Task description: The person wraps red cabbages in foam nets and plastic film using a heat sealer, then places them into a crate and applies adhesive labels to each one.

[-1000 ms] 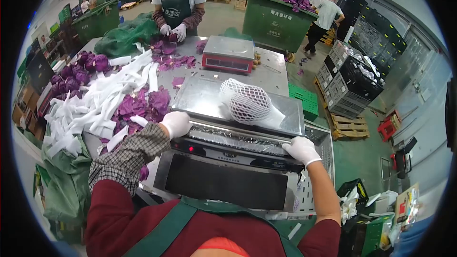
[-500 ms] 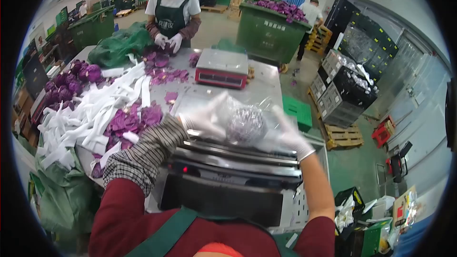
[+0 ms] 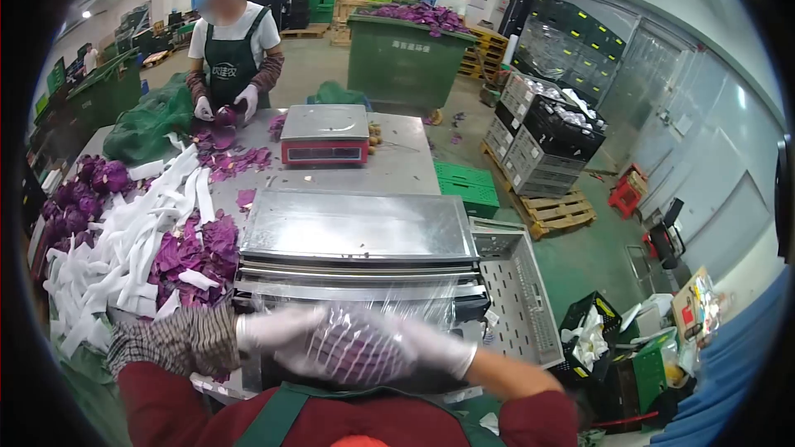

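Close to my body, a purple cabbage (image 3: 360,348) sits between my two gloved hands. Clear film lies over it, crossed by pale lines that could be glints or netting. My left hand (image 3: 281,329) grips its left side, and my right hand (image 3: 439,346) holds the right side; both are slightly blurred and their fingers partly hidden. Clear film (image 3: 406,294) stretches from the cabbage toward the rollers of the metal film-wrapping machine (image 3: 356,223) just beyond.
White foam strips (image 3: 132,240), purple leaves (image 3: 199,257) and cabbages (image 3: 79,199) cover the table's left. A red scale (image 3: 325,149) stands behind the machine. Across the table a co-worker (image 3: 232,54) handles cabbage. A grey crate (image 3: 517,290) adjoins on the right.
My hands have brought the cabbage from above the machine back toward my body, with film now trailing over the rollers. The camera view has shifted; the co-worker's hands have moved apart.
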The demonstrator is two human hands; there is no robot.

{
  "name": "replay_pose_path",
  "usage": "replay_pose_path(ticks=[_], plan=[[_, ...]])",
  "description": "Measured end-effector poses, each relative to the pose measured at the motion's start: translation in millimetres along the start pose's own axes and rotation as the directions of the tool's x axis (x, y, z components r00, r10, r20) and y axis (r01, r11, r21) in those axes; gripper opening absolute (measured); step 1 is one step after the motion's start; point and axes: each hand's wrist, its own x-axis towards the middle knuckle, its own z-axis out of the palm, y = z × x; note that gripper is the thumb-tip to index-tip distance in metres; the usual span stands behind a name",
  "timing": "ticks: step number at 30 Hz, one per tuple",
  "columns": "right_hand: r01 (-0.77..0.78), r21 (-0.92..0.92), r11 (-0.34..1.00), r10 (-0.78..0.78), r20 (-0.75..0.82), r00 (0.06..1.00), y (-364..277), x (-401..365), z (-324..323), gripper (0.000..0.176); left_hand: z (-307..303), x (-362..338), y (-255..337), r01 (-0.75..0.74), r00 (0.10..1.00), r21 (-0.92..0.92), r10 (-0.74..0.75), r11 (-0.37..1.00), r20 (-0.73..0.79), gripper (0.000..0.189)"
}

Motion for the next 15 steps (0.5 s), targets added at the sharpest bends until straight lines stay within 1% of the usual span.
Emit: replay_pose_path(ticks=[1, 2, 3, 4, 5, 6, 7, 8, 9, 10, 11, 12, 13, 14, 15], plan=[[-0.056, -0.105, 0.993, 0.064, 0.075, 0.995, 30, -8, 18, 0.048, 10, 3, -24, 0.092, 0.995, -0.166, -0.084, 0.982, 0.051, 0.072], [-0.15, 0.385, 0.911, 0.107, 0.132, 0.985, 53, -10, 36, 0.047, 1, 10, -55, 0.165, 0.986, -0.154, -0.162, 0.974, 0.03, 0.068], [-0.24, 0.768, 0.594, 0.148, 0.189, 0.971, 75, -11, 54, 0.046, 11, 9, -62, 0.09, 0.996, -0.189, -0.092, 0.978, -0.005, 0.064], [-0.341, 0.765, 0.547, 0.257, 0.234, 0.938, 80, -19, 52, 0.049, 2, 23, -80, 0.097, 0.994, -0.297, -0.11, 0.95, -0.026, 0.061], [-0.253, 0.725, 0.64, 0.199, 0.161, 0.967, 79, -25, 52, 0.049, 2, 25, -80, 0.082, 0.993, -0.303, -0.105, 0.949, -0.061, 0.061], [-0.151, 0.487, 0.86, 0.126, 0.083, 0.989, 69, -37, 53, 0.047, 3, 26, -80, 0.071, 0.99, -0.309, -0.104, 0.949, -0.093, 0.062], [-0.052, 0.185, 0.981, 0.053, 0.003, 0.999, 59, -48, 53, 0.045, -18, 38, -98, 0.021, 0.999, -0.341, -0.035, 0.94, -0.037, 0.061], [0.039, -0.377, 0.926, -0.055, -0.032, 0.998, 36, -67, 46, 0.041, -27, 43, -104, -0.001, 1.0, -0.335, -0.005, 0.942, -0.019, 0.061], [0.087, -0.819, 0.567, -0.157, -0.003, 0.988, 23, -77, 43, 0.037, -33, 46, -108, -0.025, 1.0, -0.332, 0.026, 0.943, -0.002, 0.062], [0.226, -0.781, 0.582, -0.433, -0.063, 0.899, 61, -74, 45, 0.029, -38, 46, -112, -0.043, 0.999, -0.328, 0.051, 0.944, 0.016, 0.062], [0.25, -0.805, 0.538, -0.516, -0.08, 0.853, 83, -77, 46, 0.028, -39, 43, -115, -0.042, 0.998, -0.411, 0.06, 0.911, 0.03, 0.052], [0.273, -0.831, 0.485, -0.598, -0.087, 0.797, 87, -79, 45, 0.027, -35, 30, -117, -0.197, 0.979, -0.147, 0.187, 0.969, -0.08, 0.046], [0.209, -0.742, 0.636, -0.532, -0.226, 0.816, 88, -88, 48, 0.024, -28, 8, -123, -0.32, 0.928, 0.139, 0.34, 0.937, -0.156, 0.04], [0.149, -0.621, 0.769, -0.441, -0.348, 0.827, 80, -103, 59, 0.021, -28, -7, -131, -0.386, 0.848, 0.419, 0.495, 0.822, -0.19, 0.035], [0.091, -0.471, 0.877, -0.328, -0.452, 0.83, 76, -111, 66, 0.019, -44, -4, -155, -0.504, 0.735, 0.544, 0.664, 0.671, -0.138, 0.029]])
